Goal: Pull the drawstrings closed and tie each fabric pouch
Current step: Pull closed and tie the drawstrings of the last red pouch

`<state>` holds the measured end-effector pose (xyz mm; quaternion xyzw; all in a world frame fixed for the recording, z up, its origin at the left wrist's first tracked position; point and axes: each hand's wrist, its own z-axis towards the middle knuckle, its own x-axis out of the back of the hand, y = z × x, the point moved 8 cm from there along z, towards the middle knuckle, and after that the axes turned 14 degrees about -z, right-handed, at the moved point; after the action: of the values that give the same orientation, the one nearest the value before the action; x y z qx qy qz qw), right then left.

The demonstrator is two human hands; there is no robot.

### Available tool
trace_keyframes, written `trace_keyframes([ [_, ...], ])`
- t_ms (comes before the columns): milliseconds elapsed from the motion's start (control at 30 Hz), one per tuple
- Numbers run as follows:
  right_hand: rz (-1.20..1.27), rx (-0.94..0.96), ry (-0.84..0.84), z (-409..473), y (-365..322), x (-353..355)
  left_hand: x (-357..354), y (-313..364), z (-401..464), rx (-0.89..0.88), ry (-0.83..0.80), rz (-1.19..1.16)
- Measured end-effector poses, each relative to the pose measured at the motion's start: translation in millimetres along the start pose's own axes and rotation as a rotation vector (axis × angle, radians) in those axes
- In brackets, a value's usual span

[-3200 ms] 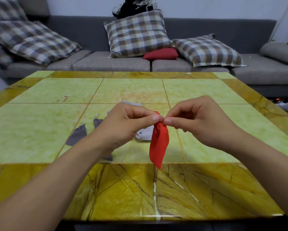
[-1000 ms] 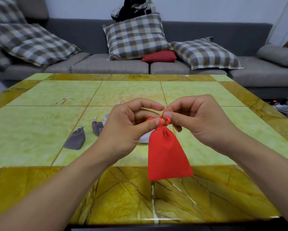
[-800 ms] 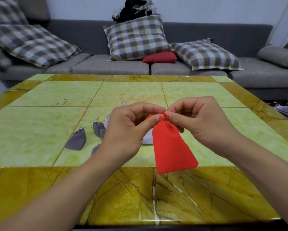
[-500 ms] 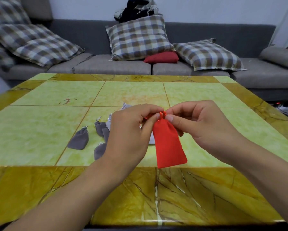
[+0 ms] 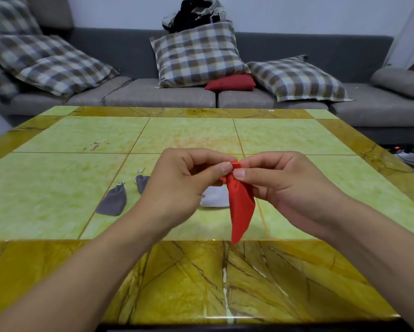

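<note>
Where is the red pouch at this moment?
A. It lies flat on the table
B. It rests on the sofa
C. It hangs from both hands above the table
C: the red pouch hangs below the left hand and right hand, both pinching its gathered top.

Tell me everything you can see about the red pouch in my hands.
The red pouch is a small bag of plain, matte red fabric. Its top is gathered tight, with a bit of red cord showing there. Left hand and right hand pinch that gathered top between thumb and fingertips, so the pouch hangs in the air above the table, turned mostly edge-on and narrowing to a point at its lower end. It looks limp and flat. Whether a knot is finished cannot be told.
</note>
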<state>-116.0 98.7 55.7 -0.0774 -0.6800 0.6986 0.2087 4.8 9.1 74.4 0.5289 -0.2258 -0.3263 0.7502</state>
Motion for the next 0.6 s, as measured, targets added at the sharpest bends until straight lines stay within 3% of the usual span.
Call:
trace_keyframes([
  [133, 0.059, -0.012, -0.084, 1.5, -1.0, -6.1, -1.0, -6.5, -2.4, 0.079, 0.039, -0.203],
  [333, 0.047, 0.002, -0.162, 0.1, -3.8, -8.9, -2.7, -7.6, -3.7, 0.077, 0.048, -0.289],
  [500, -0.174, 0.084, -0.090, -0.2, -11.4, -5.7, -1.4, -2.3, -5.2, -0.027, 0.084, -0.190],
  [600, -0.169, 0.106, -0.069, -1.9, -13.7, -10.1, 0.4, 3.2, -5.2, -0.123, 0.101, -0.056],
])
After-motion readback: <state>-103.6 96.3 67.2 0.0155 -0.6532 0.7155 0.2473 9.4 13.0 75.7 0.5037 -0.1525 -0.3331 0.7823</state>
